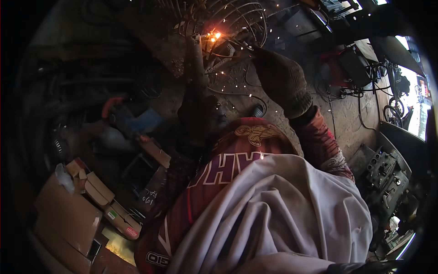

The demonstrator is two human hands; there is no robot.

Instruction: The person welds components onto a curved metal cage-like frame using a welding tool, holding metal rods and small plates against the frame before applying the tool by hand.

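Bent metal rods form a round wire cage (248, 20) at the top of the view. An orange-white glow (214, 36) burns at its near side, throwing sparks. My right hand (279, 80), in a knitted work glove, is closed on what looks like a dark welding electrode holder, with a thin rod pointing left toward the glow. My left arm reaches up in deep shadow left of centre. A pale, tube-like shape (195, 55), perhaps my left hand in its glove, lies just left of the glow; its fingers cannot be made out.
Cardboard boxes (68, 219) and an orange-and-blue object (132, 116) lie at the left. A cable (248, 95) crosses the concrete floor. Greasy metal machine parts (388, 178) sit at the right, below a red chair (335, 66) and bicycles (394, 109). A pale cloth (278, 205) drapes over my front.
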